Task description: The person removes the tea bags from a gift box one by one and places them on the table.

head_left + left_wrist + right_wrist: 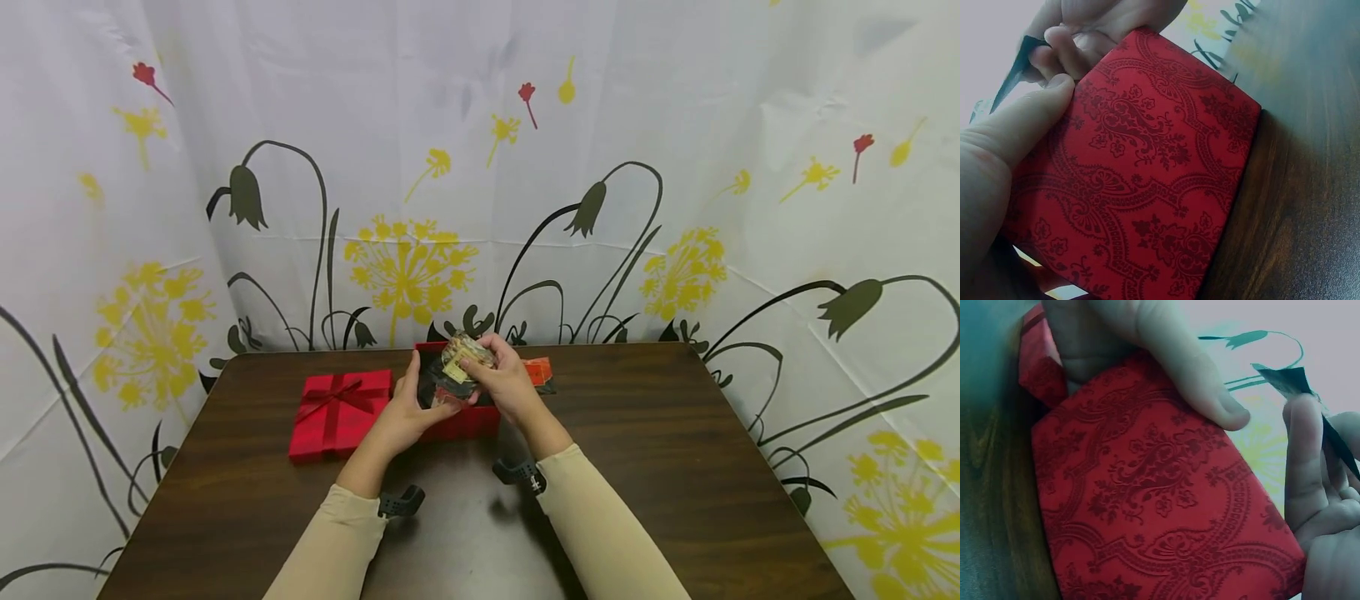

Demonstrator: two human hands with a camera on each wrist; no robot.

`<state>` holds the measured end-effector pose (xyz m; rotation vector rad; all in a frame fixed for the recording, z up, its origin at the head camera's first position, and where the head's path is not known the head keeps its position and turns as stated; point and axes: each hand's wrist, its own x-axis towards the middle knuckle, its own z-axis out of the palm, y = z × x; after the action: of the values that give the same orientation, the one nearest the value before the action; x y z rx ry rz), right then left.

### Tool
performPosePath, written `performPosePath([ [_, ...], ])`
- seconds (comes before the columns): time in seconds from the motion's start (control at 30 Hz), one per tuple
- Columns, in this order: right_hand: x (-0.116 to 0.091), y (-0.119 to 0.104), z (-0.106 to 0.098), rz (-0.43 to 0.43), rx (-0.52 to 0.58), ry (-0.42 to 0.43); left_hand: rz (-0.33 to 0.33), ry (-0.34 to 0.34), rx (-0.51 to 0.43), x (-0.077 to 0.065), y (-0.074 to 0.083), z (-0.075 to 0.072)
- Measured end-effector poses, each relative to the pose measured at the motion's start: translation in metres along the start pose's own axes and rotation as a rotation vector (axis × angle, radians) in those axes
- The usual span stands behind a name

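My right hand pinches a small flat printed packet with a yellow label, above a red box. In the right wrist view the packet's dark edge shows at the fingers. My left hand lies at the box's near left corner, fingers extended up its left side and thumb across the near edge. Part of that left hand appears above the patterned front of the box in the right wrist view. Dark contents are partly visible inside, largely covered by the hands.
A red lid with a dark red ribbon bow lies left of the box. An orange and dark packet is just right of it. Everything stands near the far edge of a brown wooden table, before a flower-printed curtain.
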<state>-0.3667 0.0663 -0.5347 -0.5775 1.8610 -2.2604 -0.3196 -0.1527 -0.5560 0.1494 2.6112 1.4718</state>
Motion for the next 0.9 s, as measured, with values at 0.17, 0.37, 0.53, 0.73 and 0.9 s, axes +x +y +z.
performPosePath([
  [0.17, -0.006, 0.001, 0.003, -0.069, -0.107, 0.041, 0.006, -0.006, -0.024, -0.001, 0.002, -0.001],
  [0.37, -0.019, 0.001, 0.005, -0.172, -0.075, 0.087, -0.013, -0.001, -0.037, -0.004, 0.002, 0.001],
  [0.53, -0.034, -0.001, -0.002, -0.224, -0.011, 0.133, -0.021, -0.004, -0.041, -0.005, 0.0, 0.003],
  [0.73, -0.045, -0.011, -0.023, -0.284, 0.003, 0.254, -0.029, 0.003, -0.034, -0.005, 0.0, 0.002],
  [0.9, -0.051, -0.026, -0.048, -0.334, 0.015, 0.299, -0.031, 0.002, -0.024, -0.004, 0.001, 0.001],
])
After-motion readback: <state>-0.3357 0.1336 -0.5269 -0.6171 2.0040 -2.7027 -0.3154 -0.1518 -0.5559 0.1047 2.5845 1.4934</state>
